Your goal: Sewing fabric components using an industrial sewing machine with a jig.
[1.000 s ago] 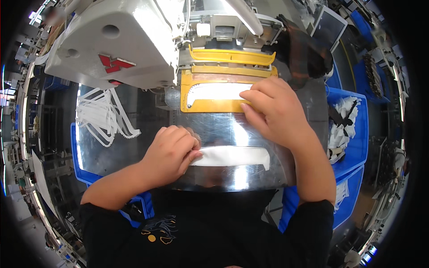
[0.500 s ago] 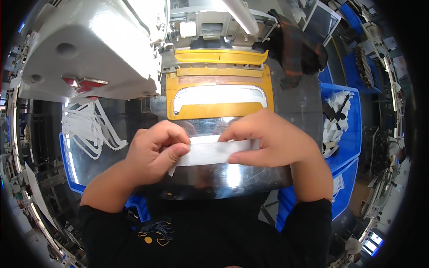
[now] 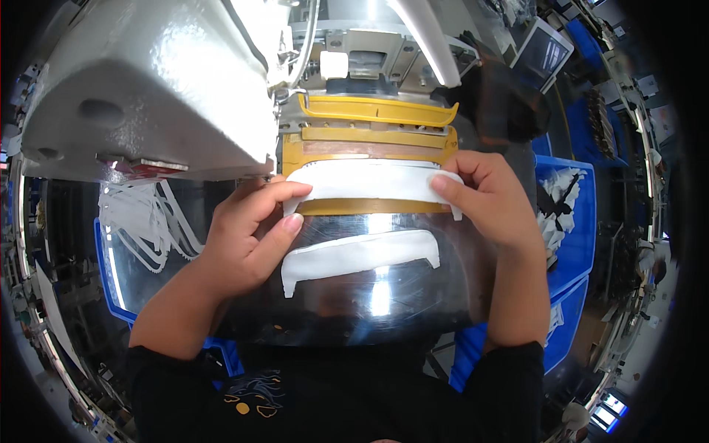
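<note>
One white strip (image 3: 373, 182) spans the yellow frame (image 3: 369, 207), left hand (image 3: 247, 240) loosely gripping one end, right hand (image 3: 492, 199) pinching the other; uneven pulling could skew it.

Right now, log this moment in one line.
upper white piece: over yellow frame; left hand: on its left end; right hand: on its right end; lower white piece: on metal table

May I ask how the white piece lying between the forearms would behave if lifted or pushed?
The white piece looks thin, so it is probably light and may flex. Flat on the shiny table, it would likely slide rather than roll.
</note>
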Demonstrator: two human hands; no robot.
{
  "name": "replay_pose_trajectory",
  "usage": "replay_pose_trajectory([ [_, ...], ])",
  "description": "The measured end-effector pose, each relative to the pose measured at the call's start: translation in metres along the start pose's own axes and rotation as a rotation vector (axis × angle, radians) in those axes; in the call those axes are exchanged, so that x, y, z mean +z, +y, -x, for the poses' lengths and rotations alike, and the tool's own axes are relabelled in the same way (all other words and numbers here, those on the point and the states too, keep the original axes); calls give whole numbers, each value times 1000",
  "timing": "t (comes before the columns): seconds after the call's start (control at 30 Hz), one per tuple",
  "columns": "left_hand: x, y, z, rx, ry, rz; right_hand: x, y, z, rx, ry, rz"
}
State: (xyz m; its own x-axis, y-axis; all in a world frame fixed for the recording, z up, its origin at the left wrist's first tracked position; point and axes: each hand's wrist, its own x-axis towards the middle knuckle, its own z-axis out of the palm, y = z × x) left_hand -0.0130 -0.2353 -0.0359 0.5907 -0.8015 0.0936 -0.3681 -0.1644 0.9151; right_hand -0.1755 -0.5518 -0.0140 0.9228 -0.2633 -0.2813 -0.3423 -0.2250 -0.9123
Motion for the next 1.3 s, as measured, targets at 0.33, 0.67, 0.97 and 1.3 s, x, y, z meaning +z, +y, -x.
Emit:
replay_pose_trajectory([
  [0.33,6,-4,-12,172,43,-366,8,3,-12,85,191,280],
  [0.67,1,1,-5,86,-21,-530,8,-4,-8,90,202,295],
  [0.97,-1,5,-5,297,-68,-849,-3,-2,-12,157,206,439],
  [1.3,-2,6,-8,318,-129,-851,-2,-12,-10,244,261,500],
])
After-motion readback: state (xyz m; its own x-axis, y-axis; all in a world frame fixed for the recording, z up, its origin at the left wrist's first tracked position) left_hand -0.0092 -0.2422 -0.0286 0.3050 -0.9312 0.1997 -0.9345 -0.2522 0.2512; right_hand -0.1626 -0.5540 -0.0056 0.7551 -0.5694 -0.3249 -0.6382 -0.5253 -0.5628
